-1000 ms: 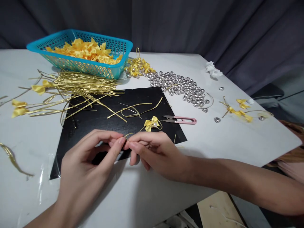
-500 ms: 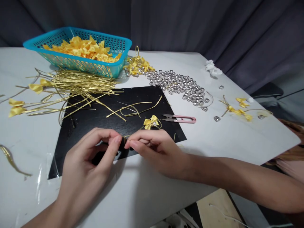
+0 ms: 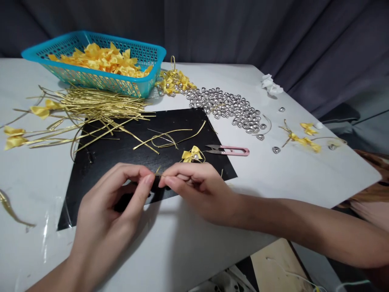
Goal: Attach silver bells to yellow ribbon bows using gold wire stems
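My left hand [image 3: 115, 198] and my right hand [image 3: 197, 190] meet over the front of the black mat [image 3: 109, 170]. Each pinches a thin gold cord [image 3: 158, 175] between thumb and forefinger, and a short stretch shows between the fingertips. Just beyond my right hand lies a yellow ribbon bow [image 3: 192, 154] with a silver bead; thin cord loops beside it and partly runs behind my fingers. Pink-handled thread snips [image 3: 232, 151] rest at the mat's right edge, blades toward the bow. Loose gold cords [image 3: 170, 140] and a needle-like thin piece lie farther back on the mat.
At the back left a blue basket [image 3: 100, 77] holds many yellow bows. Gold cords [image 3: 100, 103] are heaped before it. Silver heart-shaped beads [image 3: 225, 107] spread across the back middle, beside finished-looking bows [image 3: 174, 83]. More bows [image 3: 304, 142] and white crumpled paper [image 3: 271, 85] lie to the right.
My fingertips have shifted slightly, and the short cord between them now looks straighter, with an end sticking up. The whole view has drifted a little; both hands keep their pinch.
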Demonstrator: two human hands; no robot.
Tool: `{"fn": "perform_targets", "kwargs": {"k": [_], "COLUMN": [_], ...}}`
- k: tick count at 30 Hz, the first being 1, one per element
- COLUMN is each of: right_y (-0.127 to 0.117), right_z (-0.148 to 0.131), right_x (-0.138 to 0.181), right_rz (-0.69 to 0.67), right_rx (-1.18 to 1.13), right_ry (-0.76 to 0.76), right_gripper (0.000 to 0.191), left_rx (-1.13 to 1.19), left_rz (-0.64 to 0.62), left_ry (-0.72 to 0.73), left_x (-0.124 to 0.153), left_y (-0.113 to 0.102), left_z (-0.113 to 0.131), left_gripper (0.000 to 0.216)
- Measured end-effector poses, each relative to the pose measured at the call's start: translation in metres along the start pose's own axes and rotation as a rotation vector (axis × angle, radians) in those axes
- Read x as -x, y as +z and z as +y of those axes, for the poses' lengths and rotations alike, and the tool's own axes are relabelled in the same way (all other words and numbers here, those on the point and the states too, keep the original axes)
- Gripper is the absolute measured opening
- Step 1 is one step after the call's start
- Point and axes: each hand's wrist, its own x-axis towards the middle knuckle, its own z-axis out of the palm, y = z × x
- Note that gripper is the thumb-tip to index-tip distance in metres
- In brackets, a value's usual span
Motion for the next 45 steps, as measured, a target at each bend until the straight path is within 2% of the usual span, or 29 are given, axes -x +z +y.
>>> {"fn": "perform_targets", "kwargs": {"k": [3,8,9,10,20,25,28,33,40,45], "right_y": [-0.0001,0.0002,0.0002,0.0002,0.0015,0.0034,0.0031,0.0021,0.0021,0.001], "right_z": [0.0,0.0,0.0,-0.0001,-0.0007,-0.0001,0.0001,0.0018,0.0049,0.0046], "right_x": [-0.0004,-0.0009,-0.0009,-0.0008,-0.0005,0.0002,0.0015,0.0025,0.0021,0.0028], "right_rz": [-0.001,-0.009,-0.01,-0.01,0.001,0.033,0.041,0.042,0.069,0.068], "right_rx": [0.006,0.007,0.006,0.002,0.007,-0.001,0.001,0.005,0.032,0.072], "right_ry": [0.001,0.004,0.0,-0.003,-0.017,-0.034,-0.072,-0.164,-0.316,-0.351], "right_gripper": [0.022,0.022,0.022,0.021,0.021,0.023,0.024,0.023,0.022,0.021], "left_rx": [0.047,0.079,0.084,0.075,0.047,0.053,0.116,0.23,0.338,0.332], "left_rz": [-0.001,0.01,-0.024,0.002,-0.022,0.042,0.05,-0.006,0.029,0.052], "left_ry": [-0.08,-0.115,-0.137,-0.123,-0.099,0.018,0.028,0.022,0.029,0.047], "left_x": [-0.0006,0.0,0.0,-0.0002,-0.0011,-0.0027,-0.0048,-0.0075,-0.0068,-0.0048], "left_y": [-0.0012,-0.0009,-0.0005,0.0,-0.0007,0.0018,0.001,-0.0029,-0.0001,-0.001], "left_z": [0.0007,-0.0011,-0.001,-0.0005,0.0002,-0.0028,-0.0028,-0.0047,-0.005,-0.0069], "left_gripper": [0.014,0.014,0.013,0.014,0.013,0.011,0.01,0.01,0.016,0.016]}}
